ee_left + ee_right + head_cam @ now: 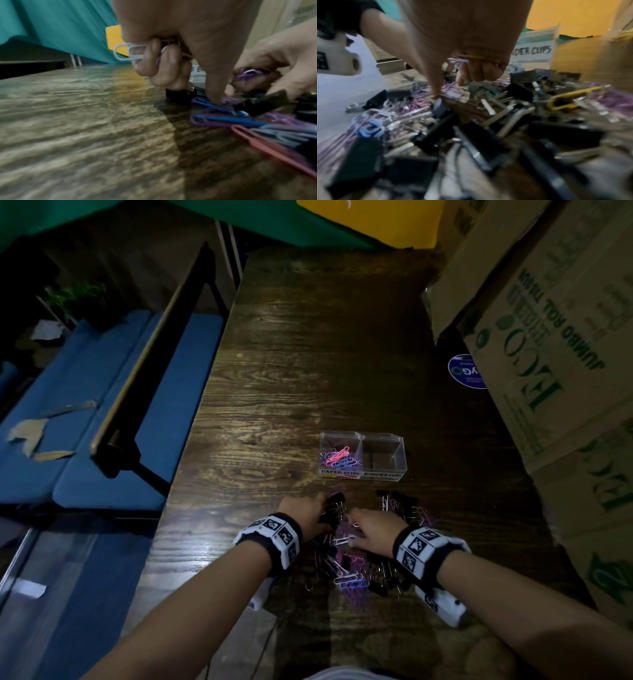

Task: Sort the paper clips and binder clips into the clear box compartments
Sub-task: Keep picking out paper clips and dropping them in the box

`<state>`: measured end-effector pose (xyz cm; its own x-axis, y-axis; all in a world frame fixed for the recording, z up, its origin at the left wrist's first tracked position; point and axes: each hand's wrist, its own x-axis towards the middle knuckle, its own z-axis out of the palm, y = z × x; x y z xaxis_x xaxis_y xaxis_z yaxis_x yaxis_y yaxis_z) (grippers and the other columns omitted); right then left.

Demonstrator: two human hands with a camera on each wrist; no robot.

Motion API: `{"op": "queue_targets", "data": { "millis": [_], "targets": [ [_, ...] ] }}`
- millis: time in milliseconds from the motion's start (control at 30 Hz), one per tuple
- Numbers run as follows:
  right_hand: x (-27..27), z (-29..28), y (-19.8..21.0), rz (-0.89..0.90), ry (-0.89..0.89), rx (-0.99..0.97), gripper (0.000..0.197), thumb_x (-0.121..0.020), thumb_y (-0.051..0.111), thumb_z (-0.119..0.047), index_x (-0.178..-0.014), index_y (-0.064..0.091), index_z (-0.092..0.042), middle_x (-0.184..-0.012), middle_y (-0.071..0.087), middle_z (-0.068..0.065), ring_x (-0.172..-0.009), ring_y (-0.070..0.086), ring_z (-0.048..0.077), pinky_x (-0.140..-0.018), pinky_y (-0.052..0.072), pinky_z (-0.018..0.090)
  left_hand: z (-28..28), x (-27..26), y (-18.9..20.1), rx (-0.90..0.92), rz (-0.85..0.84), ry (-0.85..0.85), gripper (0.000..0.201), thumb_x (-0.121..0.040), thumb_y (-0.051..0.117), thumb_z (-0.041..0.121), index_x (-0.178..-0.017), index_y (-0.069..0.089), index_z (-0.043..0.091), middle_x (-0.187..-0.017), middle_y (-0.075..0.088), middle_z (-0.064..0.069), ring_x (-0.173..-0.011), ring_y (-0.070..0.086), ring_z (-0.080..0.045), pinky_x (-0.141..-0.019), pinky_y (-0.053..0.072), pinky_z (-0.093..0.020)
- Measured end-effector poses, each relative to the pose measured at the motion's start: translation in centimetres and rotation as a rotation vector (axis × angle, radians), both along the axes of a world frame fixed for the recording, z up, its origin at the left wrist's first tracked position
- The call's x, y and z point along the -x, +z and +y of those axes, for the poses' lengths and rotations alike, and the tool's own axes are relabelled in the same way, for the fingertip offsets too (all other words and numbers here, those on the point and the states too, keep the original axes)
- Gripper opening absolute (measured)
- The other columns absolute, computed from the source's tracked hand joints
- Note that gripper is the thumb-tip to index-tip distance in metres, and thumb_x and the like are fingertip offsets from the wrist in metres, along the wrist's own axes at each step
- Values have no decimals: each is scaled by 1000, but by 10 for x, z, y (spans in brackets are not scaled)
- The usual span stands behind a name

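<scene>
A clear two-compartment box stands on the wooden table. Its left compartment holds several coloured paper clips; the right one, labelled binder clips, looks empty. A mixed pile of paper clips and black binder clips lies in front of it. My left hand is at the pile's far left, fingers curled round a white paper clip and others. My right hand sits over the pile's middle and holds purple and yellow paper clips in curled fingers, one finger down on the pile.
Large cardboard cartons crowd the table's right side. A blue round sticker lies near them. Left of the table are a blue cushioned bench and a dark metal frame.
</scene>
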<state>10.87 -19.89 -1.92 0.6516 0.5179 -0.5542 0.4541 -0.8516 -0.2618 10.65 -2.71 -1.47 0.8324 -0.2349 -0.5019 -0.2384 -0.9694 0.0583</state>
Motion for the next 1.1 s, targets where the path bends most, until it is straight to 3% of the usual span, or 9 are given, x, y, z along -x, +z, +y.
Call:
{"op": "queue_targets", "data": {
  "millis": [233,433,533,633,800,933,1033,1100],
  "targets": [
    [-12,0,0,21,-65,27,33,-92,54,-25,-120,49,-8,-124,57,12,-112,57,27,-90,46,34,15,0,3,31,-12,-110,40,-92,50,31,-129,44,16,-116,66,-10,-105,64,-31,-83,52,-38],
    [-15,1,3,55,-50,75,26,-92,55,-22,-111,56,-5,-121,56,13,-110,56,28,-88,45,33,22,9,5,-43,51,-227,49,-89,58,37,-132,47,18,-121,64,-12,-108,63,-32,-86,51,-37],
    [-10,0,4,21,11,90,30,-94,48,-18,-120,52,-4,-126,52,15,-112,56,30,-90,47,36,20,12,3,-69,26,-208,44,-94,50,35,-135,45,17,-123,63,-14,-109,62,-32,-87,51,-39],
    [-7,-3,8,6,51,96,30,-93,43,-16,-118,52,-2,-123,54,16,-109,58,32,-87,49,38,15,14,6,-72,-9,-214,40,-99,43,32,-136,46,17,-124,63,-15,-111,62,-32,-87,50,-38],
    [-14,-6,19,6,10,115,32,-95,44,-22,-122,45,-5,-112,65,18,-101,62,32,-72,45,34,14,8,10,-36,-43,-181,38,-99,41,36,-129,52,17,-123,64,-12,-111,62,-31,-88,50,-38],
    [-16,-10,22,41,-73,74,33,-96,40,-19,-127,45,-10,-103,64,15,-92,61,28,-71,43,32,22,-2,13,-12,-96,-68,38,-98,43,38,-132,49,22,-124,65,-9,-113,61,-28,-89,50,-35],
    [-18,-11,22,90,-152,35,30,-99,36,-21,-122,50,-9,-99,64,14,-84,55,24,-69,37,28,26,-3,12,-8,-87,-50,44,-95,48,35,-136,41,23,-126,63,-8,-114,61,-28,-89,50,-38],
    [-20,-12,18,118,-203,6,26,-99,36,-22,-113,54,-9,-96,63,11,-83,53,21,-67,37,27,24,3,10,7,-68,-133,46,-94,50,37,-137,39,23,-125,64,-7,-112,62,-28,-87,51,-37]
  ]
}}
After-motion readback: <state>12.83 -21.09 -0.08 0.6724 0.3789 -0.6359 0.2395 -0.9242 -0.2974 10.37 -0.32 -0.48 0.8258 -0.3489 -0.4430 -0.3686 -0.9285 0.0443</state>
